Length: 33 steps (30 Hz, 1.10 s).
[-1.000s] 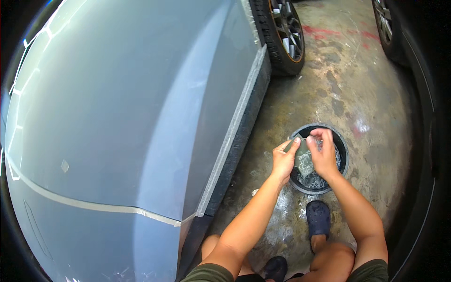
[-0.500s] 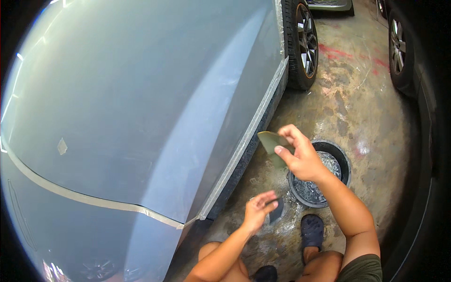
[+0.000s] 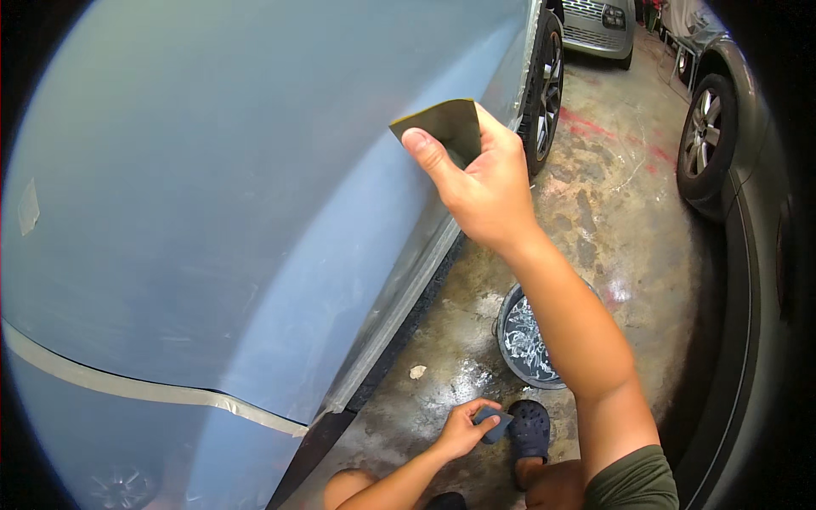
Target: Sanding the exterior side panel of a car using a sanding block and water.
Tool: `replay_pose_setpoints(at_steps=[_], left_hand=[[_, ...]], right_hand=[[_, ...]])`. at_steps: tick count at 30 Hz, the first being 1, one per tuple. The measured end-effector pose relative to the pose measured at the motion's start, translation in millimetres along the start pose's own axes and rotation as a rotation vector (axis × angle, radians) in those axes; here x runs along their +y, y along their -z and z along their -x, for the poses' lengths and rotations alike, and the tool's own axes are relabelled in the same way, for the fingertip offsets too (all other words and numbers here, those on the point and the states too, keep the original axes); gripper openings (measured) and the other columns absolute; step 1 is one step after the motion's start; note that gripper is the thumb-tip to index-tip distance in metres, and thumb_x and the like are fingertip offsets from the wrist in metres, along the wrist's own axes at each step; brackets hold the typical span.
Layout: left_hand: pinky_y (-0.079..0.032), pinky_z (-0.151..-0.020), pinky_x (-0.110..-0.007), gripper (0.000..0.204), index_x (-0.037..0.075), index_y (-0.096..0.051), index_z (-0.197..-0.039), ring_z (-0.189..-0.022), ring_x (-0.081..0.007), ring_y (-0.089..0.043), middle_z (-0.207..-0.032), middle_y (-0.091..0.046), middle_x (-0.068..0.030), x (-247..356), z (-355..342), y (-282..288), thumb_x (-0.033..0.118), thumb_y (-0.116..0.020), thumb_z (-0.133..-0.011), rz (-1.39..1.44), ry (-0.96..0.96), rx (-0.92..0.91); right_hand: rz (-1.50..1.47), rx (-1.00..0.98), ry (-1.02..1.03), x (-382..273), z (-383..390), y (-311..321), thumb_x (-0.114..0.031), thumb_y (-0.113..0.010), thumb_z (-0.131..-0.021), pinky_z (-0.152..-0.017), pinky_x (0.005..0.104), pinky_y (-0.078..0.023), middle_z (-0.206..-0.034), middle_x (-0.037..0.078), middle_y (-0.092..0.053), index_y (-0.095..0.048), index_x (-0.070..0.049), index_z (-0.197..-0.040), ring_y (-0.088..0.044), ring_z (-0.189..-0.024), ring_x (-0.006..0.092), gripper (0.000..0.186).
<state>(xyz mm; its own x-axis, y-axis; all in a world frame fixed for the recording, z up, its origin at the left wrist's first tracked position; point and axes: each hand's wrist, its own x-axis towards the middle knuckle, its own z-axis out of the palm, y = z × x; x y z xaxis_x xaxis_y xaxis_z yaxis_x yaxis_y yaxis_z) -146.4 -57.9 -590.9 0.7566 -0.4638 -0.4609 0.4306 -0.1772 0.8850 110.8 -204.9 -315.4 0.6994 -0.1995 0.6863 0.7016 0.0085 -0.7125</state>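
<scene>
Raised in front of the grey car panel (image 3: 255, 212), my right hand (image 3: 497, 200) pinches a dark olive sheet of sandpaper (image 3: 450, 126) with a yellowish edge. The thumb lies on its near face, the fingers behind it. Whether the sheet touches the panel I cannot tell. Low down, beside my dark clog (image 3: 530, 429), my left hand (image 3: 460, 431) grips a small dark blue-grey pad (image 3: 495, 425) between thumb and fingers. The black basin (image 3: 507, 340) with water in it stands on the floor, partly hidden by my right forearm.
Masking tape (image 3: 136, 386) runs along the panel's seam and lower edge. A taped wheel side with a tire (image 3: 546, 102) lies ahead. Another dark car (image 3: 748, 255) stands close on the right, and a silver car (image 3: 595, 30) at the back. The concrete floor (image 3: 586, 229) is wet and stained.
My right hand has lifted the sandpaper up and left, from near the basin to in front of the panel. My left hand has dropped lower with the pad. The view has shifted.
</scene>
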Motion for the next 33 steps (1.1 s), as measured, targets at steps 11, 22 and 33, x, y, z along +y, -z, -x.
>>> replay_pose_setpoints(at_steps=[11, 22, 33], left_hand=[[-0.051, -0.096, -0.03, 0.026, 0.002, -0.073, -0.124, -0.108, -0.0106, -0.066, -0.111, -0.076, -0.0043, 3, 11, 8, 0.007, -0.079, -0.099, 0.01, 0.005, 0.01], [-0.051, -0.094, -0.029, 0.026, 0.002, -0.072, -0.126, -0.104, -0.01, -0.065, -0.11, -0.075, -0.0037, -4, 13, 13, 0.008, -0.077, -0.101, 0.026, 0.051, 0.013], [-0.051, -0.095, -0.029, 0.026, 0.001, -0.073, -0.124, -0.106, -0.0103, -0.066, -0.112, -0.075, -0.0046, -10, 12, 13, 0.005, -0.077, -0.099, 0.0, 0.011, 0.023]], right_hand=[[0.228, 0.117, 0.033, 5, -4, -14, -0.029, -0.089, -0.092, -0.057, 0.0311, -0.05, -0.07, 0.007, -0.072, -0.077, -0.002, -0.085, -0.063, -0.06, 0.0135, 0.03], [0.187, 0.112, 0.099, 3, 10, -29, -0.021, -0.091, -0.089, -0.061, 0.0281, -0.051, -0.071, 0.003, -0.071, -0.073, -0.002, -0.085, -0.062, -0.066, 0.0089, 0.026], [-0.027, -0.034, 0.042, -4, 4, -9, -0.011, -0.081, -0.099, -0.082, 0.0265, -0.055, -0.094, 0.003, -0.077, -0.073, 0.0, -0.099, -0.069, -0.089, 0.0087, 0.014]])
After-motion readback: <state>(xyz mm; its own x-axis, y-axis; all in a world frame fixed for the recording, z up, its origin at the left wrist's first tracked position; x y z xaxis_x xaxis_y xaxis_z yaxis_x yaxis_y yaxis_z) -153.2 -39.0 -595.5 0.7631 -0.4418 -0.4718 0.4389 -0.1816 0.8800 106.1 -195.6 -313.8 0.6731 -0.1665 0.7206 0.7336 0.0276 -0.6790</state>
